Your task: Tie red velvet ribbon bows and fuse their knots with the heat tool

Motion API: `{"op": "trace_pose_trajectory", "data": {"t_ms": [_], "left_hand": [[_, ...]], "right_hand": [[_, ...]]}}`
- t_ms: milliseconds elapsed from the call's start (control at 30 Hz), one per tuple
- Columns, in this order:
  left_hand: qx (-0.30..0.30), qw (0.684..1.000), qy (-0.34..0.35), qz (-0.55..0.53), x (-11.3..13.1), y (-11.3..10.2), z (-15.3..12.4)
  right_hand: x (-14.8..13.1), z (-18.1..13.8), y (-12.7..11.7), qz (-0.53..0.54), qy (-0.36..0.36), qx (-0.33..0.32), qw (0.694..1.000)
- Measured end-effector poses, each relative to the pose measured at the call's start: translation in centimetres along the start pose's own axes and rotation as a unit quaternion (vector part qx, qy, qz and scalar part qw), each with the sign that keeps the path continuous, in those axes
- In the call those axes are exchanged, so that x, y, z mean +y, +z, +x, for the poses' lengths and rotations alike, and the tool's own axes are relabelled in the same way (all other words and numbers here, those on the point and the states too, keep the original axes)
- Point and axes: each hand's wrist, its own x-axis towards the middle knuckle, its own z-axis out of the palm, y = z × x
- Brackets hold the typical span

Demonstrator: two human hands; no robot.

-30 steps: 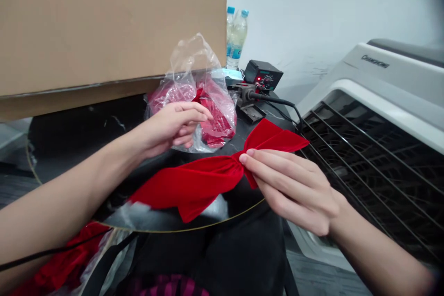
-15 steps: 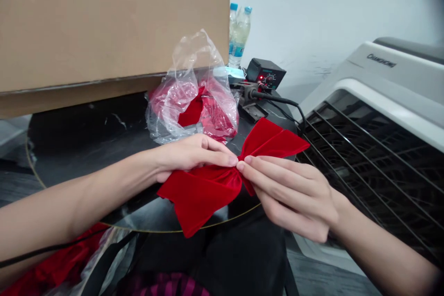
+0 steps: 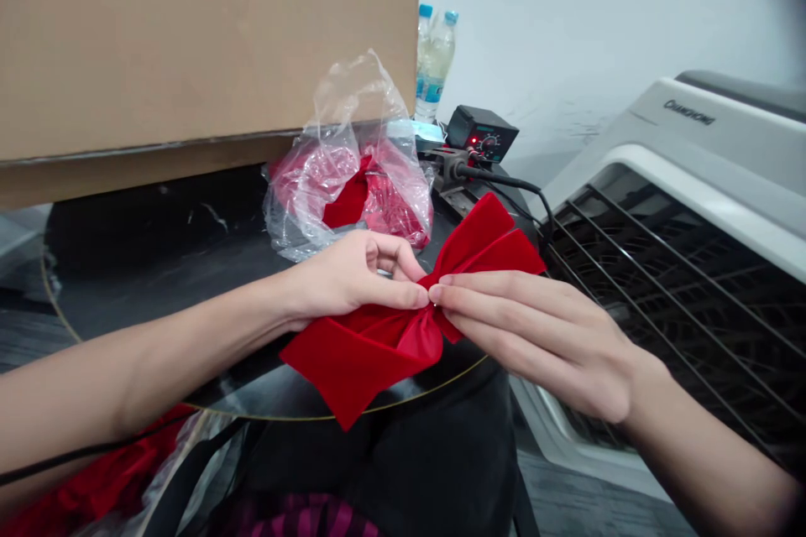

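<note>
Where the hands meet: the gathered middle of a red velvet bow (image 3: 403, 337), held over the near edge of the desk.

Bow's long axis: slanting, with the tails at lower left and the loops at upper right, pointing toward the grille.

Left hand (image 3: 349, 277): on the tail side, above the velvet, nearer the tails; its curled fingers (image 3: 394, 295) close on the gathered middle, with the thumb hidden.

Right hand (image 3: 535, 344): on the loop side, just below the loops; its nearly straight fingers (image 3: 497, 302) press the middle from the right, fingertips almost touching the left hand's, with the thumb hidden.

Desk: black, glossy top with a thin gold rim (image 3: 315, 418), reaching out past the bow.

Beyond the hands: a clear plastic bag (image 3: 343, 176) with red velvet inside, under the overhanging edge of a cardboard box (image 3: 189, 42), with two water bottles (image 3: 436, 59) behind.

To the right: a small black control unit (image 3: 482, 132) with a red display, and the white Changhong appliance (image 3: 680, 126) with its black grille (image 3: 686, 310).
</note>
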Motion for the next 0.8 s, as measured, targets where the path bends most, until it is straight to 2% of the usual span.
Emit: {"op": "trace_pose_trajectory", "data": {"t_ms": [167,367,533,800], "left_hand": [[0.016,0.998,-0.005,0.062,0.0,0.0,-0.1],[0.032,0.989,-0.004,0.146,-0.1,0.1,-0.1],[0.044,0.986,0.014,0.161,-0.1,0.1,-0.3],[0.014,0.976,0.049,0.210,-0.3,-0.3,-0.4]], "right_hand": [[0.0,-0.1,-0.3,-0.015,0.018,-0.038,0.999],[-0.1,0.3,1.1,0.007,0.061,-0.017,0.998],[0.2,0.7,2.0,0.058,0.105,0.002,0.993],[0.2,1.6,2.1,0.117,0.153,-0.015,0.981]]}}
